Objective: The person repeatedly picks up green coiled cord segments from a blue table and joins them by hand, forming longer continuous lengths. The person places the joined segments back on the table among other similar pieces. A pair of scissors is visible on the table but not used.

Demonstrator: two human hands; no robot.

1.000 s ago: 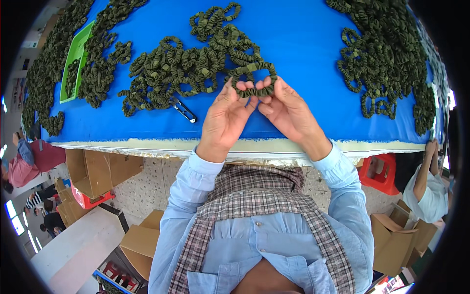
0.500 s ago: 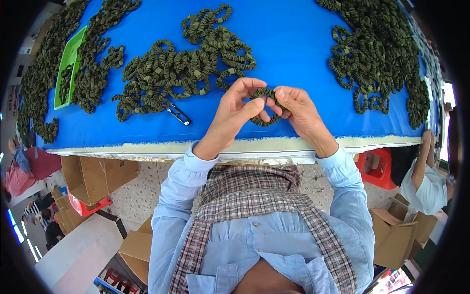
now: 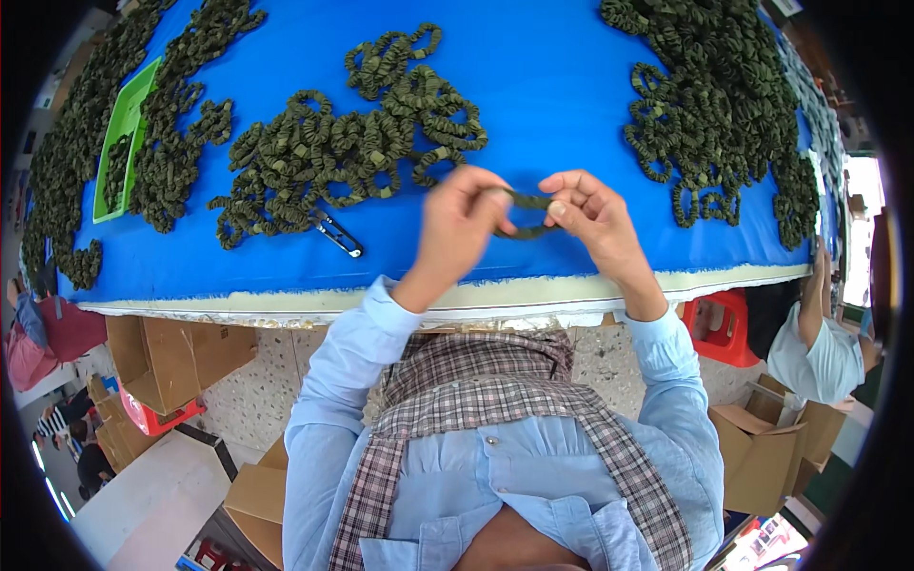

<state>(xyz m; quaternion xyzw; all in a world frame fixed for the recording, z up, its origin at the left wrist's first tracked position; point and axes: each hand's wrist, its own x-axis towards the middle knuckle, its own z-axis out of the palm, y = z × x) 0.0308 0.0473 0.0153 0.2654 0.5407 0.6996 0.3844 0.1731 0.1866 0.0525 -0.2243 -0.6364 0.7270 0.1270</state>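
Between my two hands a dark green hair scrunchie [image 3: 530,201] is pulled out sideways into a long loop above the blue table cover. My left hand [image 3: 461,221] is closed on its left end, slightly blurred by motion. At the other end my right hand [image 3: 592,215] pinches it between thumb and fingers. Just beyond my left hand lies a loose heap of similar scrunchies [image 3: 333,152]. A small pair of thread snips [image 3: 338,234] rests at the near edge of that heap.
A large pile of scrunchies [image 3: 714,95] covers the right side. More scrunchies [image 3: 67,181] lie at the far left around a green tray [image 3: 127,143]. Below the table edge stand cardboard boxes [image 3: 181,357] and a red stool [image 3: 721,328]. Another person [image 3: 814,343] sits at the right.
The scrunchie was a rounder, gathered ring and is now stretched lengthwise. My hands have moved farther apart, the left one shifting left. The whole view has shifted slightly.
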